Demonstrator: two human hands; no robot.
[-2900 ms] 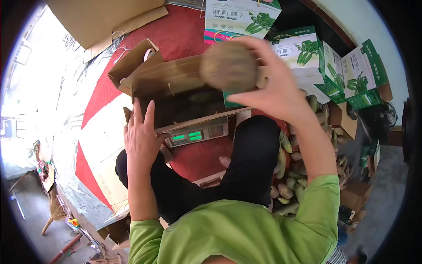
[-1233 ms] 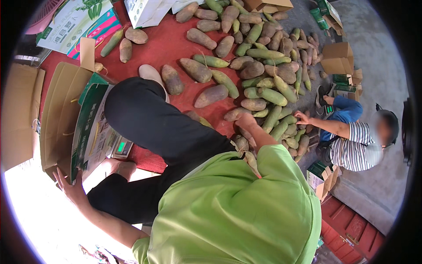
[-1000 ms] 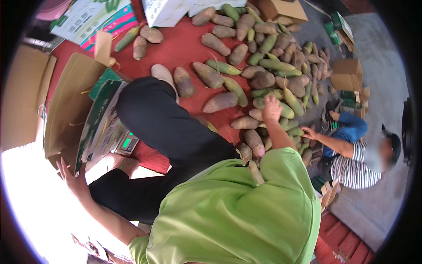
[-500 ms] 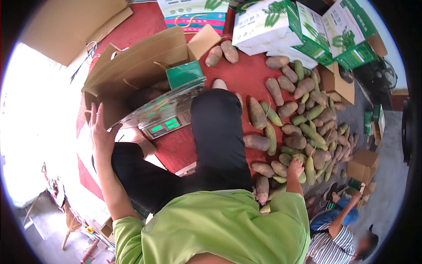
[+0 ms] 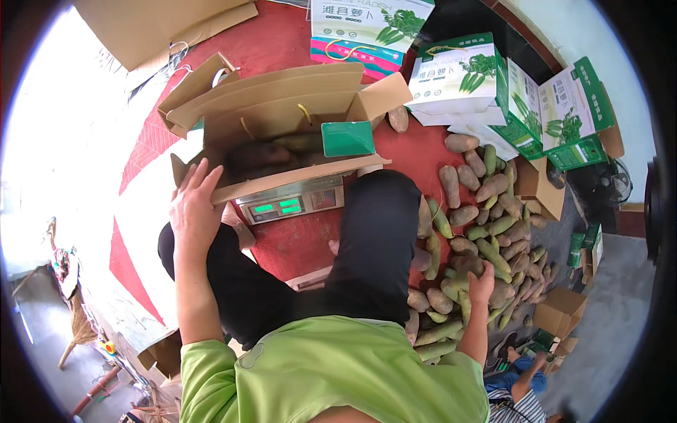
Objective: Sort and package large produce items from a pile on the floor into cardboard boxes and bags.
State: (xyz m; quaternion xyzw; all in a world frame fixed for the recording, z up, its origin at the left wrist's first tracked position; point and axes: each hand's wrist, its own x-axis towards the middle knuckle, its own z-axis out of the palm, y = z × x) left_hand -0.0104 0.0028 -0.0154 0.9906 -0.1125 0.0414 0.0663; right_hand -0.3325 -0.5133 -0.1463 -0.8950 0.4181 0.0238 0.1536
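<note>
An open cardboard carton [image 5: 282, 182] rests on a digital scale [image 5: 290, 206] with lit green displays. Dark root vegetables [image 5: 264, 156] lie in its shadowed inside. At the carton's near left corner, my left hand [image 5: 192, 217] lies against the cardboard with fingers stretched out. On my right, my right hand [image 5: 481, 285] closes around a brown root vegetable [image 5: 468, 265] at the near side of the pile. Green radishes [image 5: 493, 256] and brown roots [image 5: 451, 185] lie mixed around it. My fingers partly hide the held root.
Printed green-and-white cartons [image 5: 457, 81] stand at the back right, beside a plain cardboard box [image 5: 541, 189]. A large cardboard sheet [image 5: 159, 28] is at the back left. A broom [image 5: 76, 330] is at the lower left. A person in a striped top [image 5: 527, 407] works at lower right.
My view has turned, showing more of the carton's inside. My right hand has drawn slightly back and now grips a brown root. The left hand stays at the carton's corner.
</note>
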